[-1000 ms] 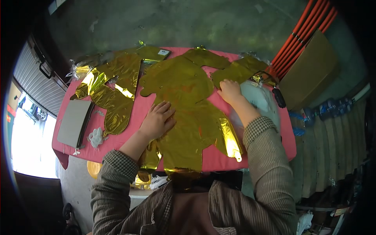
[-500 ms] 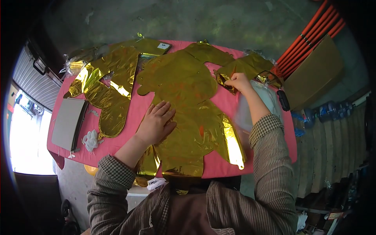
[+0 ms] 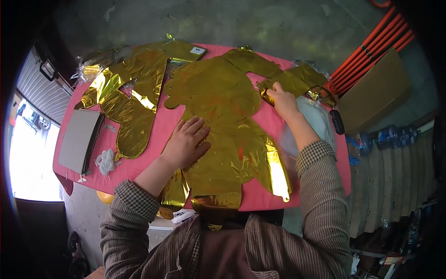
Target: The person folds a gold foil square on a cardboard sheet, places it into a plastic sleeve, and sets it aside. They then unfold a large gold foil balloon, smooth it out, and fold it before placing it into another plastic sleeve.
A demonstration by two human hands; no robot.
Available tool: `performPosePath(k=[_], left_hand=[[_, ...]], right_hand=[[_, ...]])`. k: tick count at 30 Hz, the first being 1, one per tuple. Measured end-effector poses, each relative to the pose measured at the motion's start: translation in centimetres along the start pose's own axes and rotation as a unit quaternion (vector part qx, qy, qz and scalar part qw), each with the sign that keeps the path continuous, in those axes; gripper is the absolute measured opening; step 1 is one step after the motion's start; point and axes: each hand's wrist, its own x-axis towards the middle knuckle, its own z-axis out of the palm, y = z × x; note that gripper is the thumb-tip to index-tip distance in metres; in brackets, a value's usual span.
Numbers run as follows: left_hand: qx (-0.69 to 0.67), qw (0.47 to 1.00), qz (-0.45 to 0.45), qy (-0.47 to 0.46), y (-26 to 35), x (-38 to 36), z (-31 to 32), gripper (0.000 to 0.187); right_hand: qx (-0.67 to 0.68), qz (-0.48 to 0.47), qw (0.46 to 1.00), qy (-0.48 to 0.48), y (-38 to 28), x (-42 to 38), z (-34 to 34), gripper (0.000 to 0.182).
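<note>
A large flat gold foil balloon lies without air across the middle of the table, its limbs spreading to the upper right and toward my body. My left hand rests palm down on its left middle part, fingers stretched out. At the upper right, my right hand is closed on a folded, shiny edge of the same balloon's foil, thumb and fingers pinched together. The exact grip is partly hidden by the fingers. More gold foil lies wrinkled to the left.
A pink cloth covers the table. On the left are a grey board stack and a bundle of white string. Clear plastic and a black object lie right. Beyond stand orange poles and cardboard.
My right hand has shifted slightly and turned at the foil edge, still pinching. My left hand stays flat in place. The whole view has moved a little.
</note>
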Motion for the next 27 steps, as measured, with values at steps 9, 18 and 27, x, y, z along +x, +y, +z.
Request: performPosePath(k=[9, 18, 27], left_hand=[[0.001, 1.000, -0.001, -0.004, -0.1, -0.1, 0.0, 0.043], [-0.004, 1.000, -0.001, -0.007, -0.2, -0.1, 0.1, 0.043], [-0.004, 1.000, -0.015, -0.018, -0.3, -0.1, 0.2, 0.045]], right_hand=[[-0.020, 0.022, 0.995, -0.098, -0.2, 0.5, -0.5, 0.015], [0.240, 0.147, 0.959, -0.024, 3.3, 1.6, 2.9, 0.015], [0.474, 0.283, 0.829, -0.082, 4.6, 2.8, 1.9, 0.026]])
